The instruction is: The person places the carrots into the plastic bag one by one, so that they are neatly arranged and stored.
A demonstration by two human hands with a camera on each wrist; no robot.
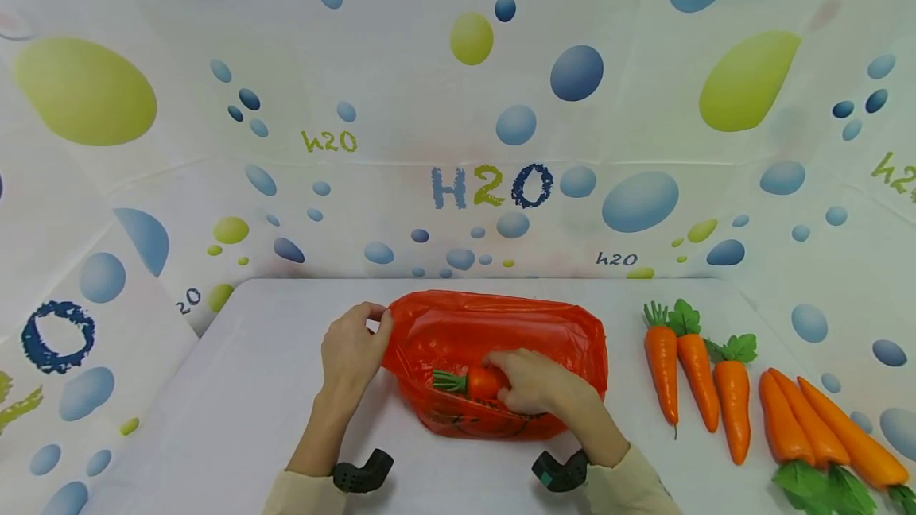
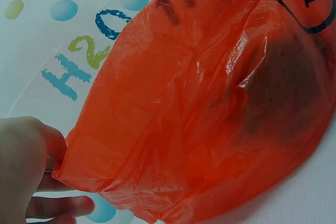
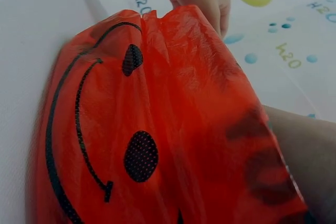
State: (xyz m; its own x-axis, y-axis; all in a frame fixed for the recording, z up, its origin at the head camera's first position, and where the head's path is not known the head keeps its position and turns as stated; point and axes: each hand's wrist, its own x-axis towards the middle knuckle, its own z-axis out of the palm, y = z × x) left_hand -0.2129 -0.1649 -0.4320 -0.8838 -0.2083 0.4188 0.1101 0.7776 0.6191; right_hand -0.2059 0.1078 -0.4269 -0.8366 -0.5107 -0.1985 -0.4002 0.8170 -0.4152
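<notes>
A red plastic bag [image 1: 494,316] lies with its mouth spread on the white table. My left hand [image 1: 355,344] pinches the bag's upper left corner; in the left wrist view the left hand [image 2: 26,166] holds the edge between thumb and fingers. My right hand [image 1: 533,380] reaches into the mouth, its fingers curled on an orange carrot [image 1: 484,382] with trimmed green stems. Much of that carrot is hidden by the hand and the bag's front side. The right wrist view shows the bag [image 3: 173,103] with a printed smiling face, covering the right hand.
On the right side of the table [image 1: 236,388] lie three carrots with green tops, among them a carrot [image 1: 732,412]. Closer to the front right corner are several more, including a carrot [image 1: 855,435], leaves toward me. A patterned cloth [image 1: 401,205] rises behind the table.
</notes>
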